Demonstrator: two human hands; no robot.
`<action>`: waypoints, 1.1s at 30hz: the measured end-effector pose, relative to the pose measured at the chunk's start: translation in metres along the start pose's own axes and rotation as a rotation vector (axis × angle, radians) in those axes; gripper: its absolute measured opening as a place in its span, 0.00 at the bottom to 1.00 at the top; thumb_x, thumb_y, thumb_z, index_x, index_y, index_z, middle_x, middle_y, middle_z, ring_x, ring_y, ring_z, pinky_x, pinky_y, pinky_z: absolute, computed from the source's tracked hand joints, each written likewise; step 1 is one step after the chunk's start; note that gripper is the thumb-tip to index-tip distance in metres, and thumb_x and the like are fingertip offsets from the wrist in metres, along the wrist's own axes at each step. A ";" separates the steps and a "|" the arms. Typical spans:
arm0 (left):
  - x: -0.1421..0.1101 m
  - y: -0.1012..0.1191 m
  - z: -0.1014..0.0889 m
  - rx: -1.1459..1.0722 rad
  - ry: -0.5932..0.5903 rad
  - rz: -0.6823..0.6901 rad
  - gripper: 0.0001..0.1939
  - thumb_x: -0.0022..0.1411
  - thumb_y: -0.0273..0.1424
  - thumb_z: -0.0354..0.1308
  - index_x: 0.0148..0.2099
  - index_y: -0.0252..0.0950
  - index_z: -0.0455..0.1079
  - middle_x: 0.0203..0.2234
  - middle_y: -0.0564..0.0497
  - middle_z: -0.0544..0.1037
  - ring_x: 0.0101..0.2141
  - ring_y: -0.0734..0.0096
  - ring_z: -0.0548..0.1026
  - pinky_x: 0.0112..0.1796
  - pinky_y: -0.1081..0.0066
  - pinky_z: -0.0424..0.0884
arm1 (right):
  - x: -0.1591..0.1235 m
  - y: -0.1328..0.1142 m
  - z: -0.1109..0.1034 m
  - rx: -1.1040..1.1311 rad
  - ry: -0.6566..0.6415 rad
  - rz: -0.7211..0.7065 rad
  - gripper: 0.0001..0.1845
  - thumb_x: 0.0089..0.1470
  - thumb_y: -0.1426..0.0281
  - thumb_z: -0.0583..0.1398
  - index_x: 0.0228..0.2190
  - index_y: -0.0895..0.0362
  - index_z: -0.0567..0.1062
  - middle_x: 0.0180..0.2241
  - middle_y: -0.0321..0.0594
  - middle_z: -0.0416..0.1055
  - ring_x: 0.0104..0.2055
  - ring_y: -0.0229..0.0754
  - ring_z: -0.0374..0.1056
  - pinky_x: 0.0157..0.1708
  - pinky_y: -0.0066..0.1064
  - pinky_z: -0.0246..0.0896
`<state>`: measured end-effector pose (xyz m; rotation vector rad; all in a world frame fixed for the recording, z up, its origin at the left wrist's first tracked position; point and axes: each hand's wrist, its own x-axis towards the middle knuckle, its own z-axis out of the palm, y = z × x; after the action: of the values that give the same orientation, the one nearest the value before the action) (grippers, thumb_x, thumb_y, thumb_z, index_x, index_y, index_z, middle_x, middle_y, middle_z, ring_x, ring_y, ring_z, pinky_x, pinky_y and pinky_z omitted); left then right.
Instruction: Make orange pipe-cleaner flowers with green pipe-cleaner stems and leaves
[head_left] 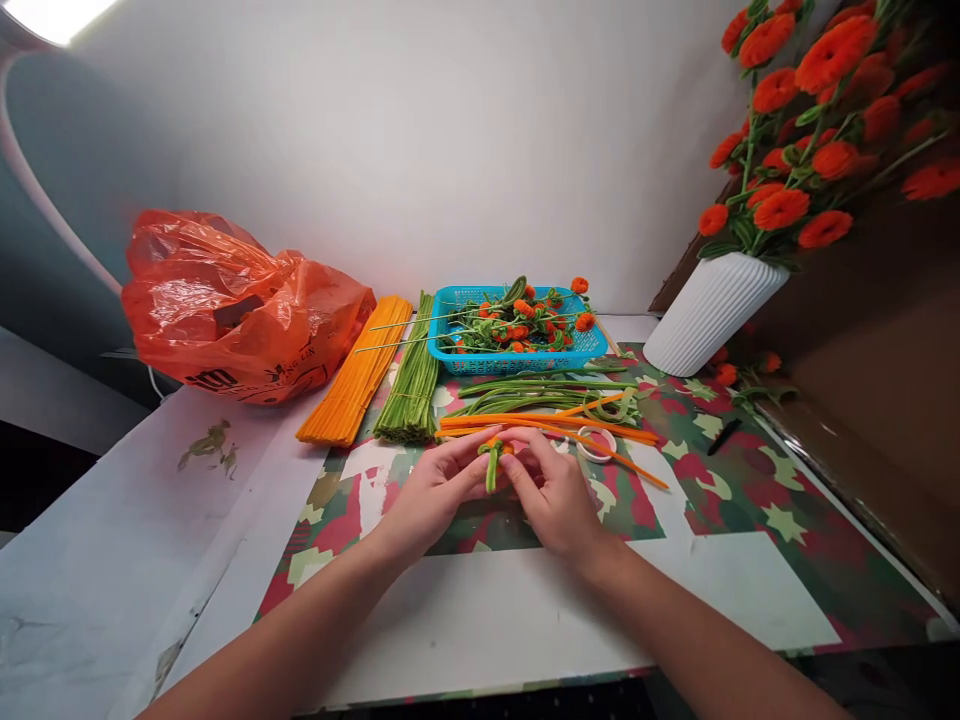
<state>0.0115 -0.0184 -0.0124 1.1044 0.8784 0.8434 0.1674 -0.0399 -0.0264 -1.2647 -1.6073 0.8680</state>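
Between my two hands, above the patterned table cover, is a small pipe-cleaner flower (493, 466) with an orange part and a green piece hanging down. My left hand (441, 487) pinches it from the left with thumb and fingers. From the right, my right hand (556, 490) grips it the same way, its fingertips close to the left ones. Just beyond my hands lie loose orange pipe cleaners (540, 424) and loose green pipe cleaners (517, 397). A white tape roll (596, 444) rests beside my right hand, under an orange stem.
Bundles of orange pipe cleaners (358, 375) and green pipe cleaners (410, 385) lie left of a blue basket (517, 362) of small flowers. An orange plastic bag (240, 320) stands at the left. At the right, a white vase (712, 312) holds orange flowers (781, 208).
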 end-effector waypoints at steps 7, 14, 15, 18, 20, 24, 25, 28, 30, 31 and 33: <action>0.000 -0.001 -0.001 0.177 0.032 0.084 0.21 0.60 0.39 0.57 0.55 0.41 0.70 0.53 0.44 0.73 0.46 0.60 0.74 0.40 0.66 0.75 | 0.004 -0.005 -0.011 -0.408 0.032 -0.245 0.05 0.57 0.71 0.56 0.34 0.56 0.72 0.28 0.37 0.71 0.29 0.39 0.65 0.31 0.29 0.56; 0.001 -0.003 0.000 0.371 0.028 0.212 0.19 0.65 0.36 0.51 0.56 0.41 0.69 0.48 0.47 0.77 0.50 0.62 0.73 0.47 0.64 0.73 | 0.006 -0.005 -0.008 -0.671 -0.048 -0.310 0.12 0.59 0.73 0.50 0.26 0.58 0.68 0.24 0.40 0.71 0.28 0.40 0.63 0.32 0.32 0.47; 0.000 -0.003 0.000 0.400 0.024 0.236 0.18 0.64 0.36 0.52 0.55 0.41 0.70 0.48 0.47 0.77 0.51 0.62 0.73 0.48 0.64 0.72 | 0.006 -0.004 -0.008 -0.667 -0.059 -0.317 0.13 0.59 0.73 0.50 0.24 0.58 0.67 0.23 0.39 0.69 0.26 0.39 0.61 0.31 0.32 0.46; -0.002 -0.003 -0.001 0.491 0.000 0.298 0.17 0.65 0.34 0.52 0.55 0.43 0.70 0.48 0.49 0.77 0.52 0.64 0.72 0.51 0.65 0.69 | 0.005 -0.004 -0.009 -0.531 -0.074 -0.275 0.15 0.57 0.74 0.50 0.19 0.57 0.61 0.18 0.34 0.62 0.22 0.35 0.55 0.28 0.30 0.45; -0.002 -0.005 -0.002 0.544 -0.028 0.347 0.17 0.66 0.32 0.50 0.55 0.43 0.69 0.49 0.49 0.77 0.51 0.65 0.73 0.52 0.66 0.68 | 0.004 -0.006 -0.010 -0.379 -0.065 -0.214 0.16 0.55 0.74 0.51 0.17 0.56 0.57 0.17 0.31 0.57 0.21 0.33 0.51 0.25 0.29 0.44; -0.003 -0.008 -0.004 0.626 -0.062 0.455 0.17 0.66 0.29 0.49 0.55 0.42 0.69 0.49 0.48 0.76 0.48 0.66 0.74 0.50 0.65 0.69 | 0.003 -0.008 -0.010 -0.167 -0.029 -0.097 0.15 0.50 0.73 0.53 0.16 0.56 0.55 0.15 0.28 0.51 0.19 0.32 0.47 0.21 0.27 0.41; -0.003 -0.008 -0.004 0.631 -0.067 0.460 0.17 0.66 0.29 0.49 0.55 0.42 0.69 0.49 0.47 0.76 0.47 0.66 0.74 0.50 0.65 0.69 | 0.004 -0.008 -0.009 -0.125 -0.034 -0.057 0.15 0.49 0.73 0.53 0.15 0.56 0.56 0.15 0.28 0.51 0.19 0.32 0.46 0.20 0.26 0.41; -0.004 -0.005 -0.002 0.564 -0.071 0.378 0.16 0.66 0.31 0.49 0.54 0.41 0.70 0.48 0.47 0.77 0.49 0.64 0.74 0.49 0.64 0.69 | 0.006 -0.008 -0.009 0.038 -0.084 0.059 0.15 0.50 0.70 0.53 0.15 0.56 0.56 0.15 0.29 0.52 0.19 0.31 0.47 0.20 0.25 0.43; -0.005 -0.002 -0.001 0.464 -0.021 0.310 0.16 0.65 0.33 0.52 0.53 0.39 0.70 0.48 0.46 0.76 0.47 0.64 0.75 0.46 0.65 0.72 | 0.008 -0.007 -0.010 0.115 -0.099 0.096 0.16 0.51 0.68 0.53 0.15 0.55 0.55 0.16 0.29 0.51 0.20 0.32 0.47 0.20 0.25 0.44; -0.006 -0.001 -0.001 0.423 0.030 0.301 0.15 0.63 0.34 0.54 0.52 0.38 0.69 0.48 0.45 0.76 0.44 0.64 0.76 0.44 0.66 0.74 | 0.009 -0.007 -0.011 0.122 -0.091 0.102 0.17 0.52 0.67 0.52 0.16 0.55 0.55 0.16 0.29 0.50 0.20 0.32 0.47 0.20 0.25 0.43; -0.007 0.001 0.000 0.413 0.148 0.348 0.12 0.60 0.34 0.58 0.46 0.37 0.70 0.45 0.45 0.76 0.38 0.67 0.77 0.38 0.68 0.76 | 0.009 -0.006 -0.012 0.080 -0.050 0.096 0.17 0.53 0.67 0.52 0.16 0.56 0.56 0.17 0.30 0.50 0.21 0.32 0.47 0.20 0.26 0.42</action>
<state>0.0087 -0.0241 -0.0100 1.6032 1.0282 1.0686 0.1755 -0.0327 -0.0150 -1.2810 -1.5455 1.0202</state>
